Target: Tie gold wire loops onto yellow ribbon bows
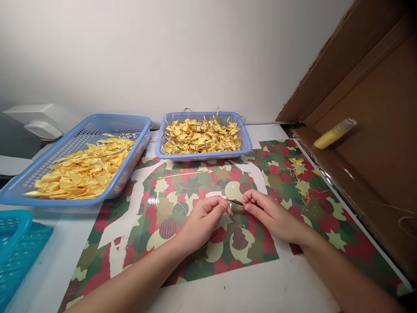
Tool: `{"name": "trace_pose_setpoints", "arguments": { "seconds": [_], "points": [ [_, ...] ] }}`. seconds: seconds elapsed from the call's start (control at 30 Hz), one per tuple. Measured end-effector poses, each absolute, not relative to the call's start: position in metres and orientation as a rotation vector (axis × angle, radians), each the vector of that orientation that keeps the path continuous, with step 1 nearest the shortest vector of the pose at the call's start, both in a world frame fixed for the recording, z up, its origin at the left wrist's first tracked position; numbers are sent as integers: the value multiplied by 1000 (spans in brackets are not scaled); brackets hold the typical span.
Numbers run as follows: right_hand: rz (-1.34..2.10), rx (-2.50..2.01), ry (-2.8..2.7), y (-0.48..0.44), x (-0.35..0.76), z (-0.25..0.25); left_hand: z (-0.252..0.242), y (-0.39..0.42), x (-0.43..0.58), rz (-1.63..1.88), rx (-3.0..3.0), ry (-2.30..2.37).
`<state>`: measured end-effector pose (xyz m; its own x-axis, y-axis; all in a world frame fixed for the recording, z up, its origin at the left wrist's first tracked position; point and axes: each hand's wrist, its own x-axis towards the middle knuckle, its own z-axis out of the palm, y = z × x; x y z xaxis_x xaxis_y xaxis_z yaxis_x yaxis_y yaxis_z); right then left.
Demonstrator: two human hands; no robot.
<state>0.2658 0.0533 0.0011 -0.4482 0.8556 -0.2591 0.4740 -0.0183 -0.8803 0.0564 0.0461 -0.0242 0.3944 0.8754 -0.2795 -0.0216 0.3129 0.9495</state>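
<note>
Over the patterned sheet, my left hand and my right hand face each other, a short gap apart. A slim dark piece, narrow toward the left, spans that gap; its exact kind cannot be made out. My right thumb and fingers pinch its right end. The left thumb and index finger are pressed together at its other end, and whatever lies between them is hidden. Just beyond my hands, a straight gold cord and a thin curved strand lie on the sheet.
A blue basket of yellow ribbon pieces with gold cords stands behind my hands. Another blue basket of yellow ribbon pieces is at left, above a teal basket. Yellow scraps lie right, near a cardboard wall holding a yellow tube.
</note>
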Motion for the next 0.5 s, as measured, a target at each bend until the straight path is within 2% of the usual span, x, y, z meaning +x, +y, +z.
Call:
{"name": "trace_pose_setpoints", "arguments": {
  "seconds": [0.5],
  "points": [
    [1534,-1352,-1927,54,269,1,-24,46,57,757,1113,986]
  ]
}}
